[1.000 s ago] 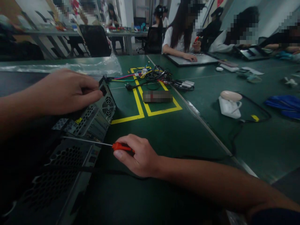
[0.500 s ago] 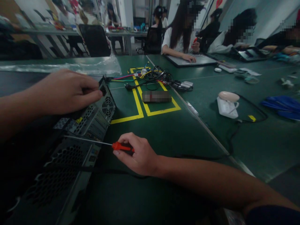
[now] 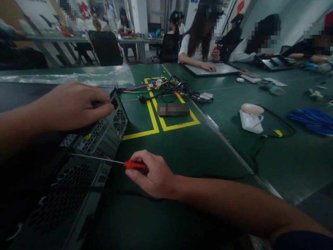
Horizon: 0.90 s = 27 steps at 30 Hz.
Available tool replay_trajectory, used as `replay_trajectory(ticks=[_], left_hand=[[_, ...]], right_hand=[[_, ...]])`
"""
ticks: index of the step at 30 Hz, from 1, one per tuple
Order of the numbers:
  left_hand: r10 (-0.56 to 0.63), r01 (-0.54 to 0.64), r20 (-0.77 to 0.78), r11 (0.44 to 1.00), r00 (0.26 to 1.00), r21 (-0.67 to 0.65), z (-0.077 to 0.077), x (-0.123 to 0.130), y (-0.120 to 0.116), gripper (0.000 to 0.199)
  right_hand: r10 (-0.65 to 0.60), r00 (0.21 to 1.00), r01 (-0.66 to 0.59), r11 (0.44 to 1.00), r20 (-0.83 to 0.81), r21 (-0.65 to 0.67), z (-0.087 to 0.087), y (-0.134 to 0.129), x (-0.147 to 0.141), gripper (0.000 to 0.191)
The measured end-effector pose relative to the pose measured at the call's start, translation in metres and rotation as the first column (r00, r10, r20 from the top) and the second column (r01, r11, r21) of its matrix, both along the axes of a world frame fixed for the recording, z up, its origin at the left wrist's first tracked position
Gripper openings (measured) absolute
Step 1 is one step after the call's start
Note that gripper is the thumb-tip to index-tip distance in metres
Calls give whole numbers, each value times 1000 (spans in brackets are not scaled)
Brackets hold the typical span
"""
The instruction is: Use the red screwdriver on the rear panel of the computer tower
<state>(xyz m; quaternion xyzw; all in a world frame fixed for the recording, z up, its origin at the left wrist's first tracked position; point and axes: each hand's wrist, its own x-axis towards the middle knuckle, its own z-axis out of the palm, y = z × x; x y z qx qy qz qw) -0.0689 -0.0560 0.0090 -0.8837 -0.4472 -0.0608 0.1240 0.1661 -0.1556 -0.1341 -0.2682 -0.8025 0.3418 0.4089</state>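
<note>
A desktop computer case (image 3: 85, 208) lies at my left, its perforated metal and vented rear panel facing the table. My right hand (image 3: 153, 175) is closed around the red and black handle of a screwdriver (image 3: 134, 165). The long thin shaft runs left, nearly level, over the case's edge; its tip ends in the dark part of the case, where I cannot make out what it touches. My left hand (image 3: 78, 102) lies across the case's far top corner, fingers curled and thumb at the edge, gripping it there.
Beyond the case lie a tangle of cables (image 3: 177, 85) and a blurred dark box (image 3: 173, 109) within yellow tape. At the right are a white power adapter (image 3: 251, 121) and a blue bundle (image 3: 310, 119). Across the table a person (image 3: 200, 48) works at a flat panel (image 3: 212, 68).
The view has tilted slightly, so things sit a little lower in the picture. Both hands and the screwdriver keep nearly the same place against the case.
</note>
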Motion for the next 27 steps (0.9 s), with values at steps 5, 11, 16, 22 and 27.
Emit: replay_trajectory(ticks=[5,11,16,22,27], left_hand=[[-22,22,8,1000,1000,15,-1,-1,1,40],[-6,6,14,1000,1000,-1,-1,1,0,40],[18,-18,17,1000,1000,-8,0,3,-1,40],[7,-7,13,1000,1000,-1,-1,2,0,40],[3,-3,14,1000,1000,-3,-1,1,0,38]], right_hand=[[17,1000,-17,1000,1,12,1,1,0,21],[36,999,-36,998,-9,47,4,2,1,21],[7,1000,-7,1000,-2,18,1,0,0,28],[-5,1000,5,1000,-18,-2,-2,0,-1,23],[16,1000,-16,1000,-22,-12,-1,1,-1,19]])
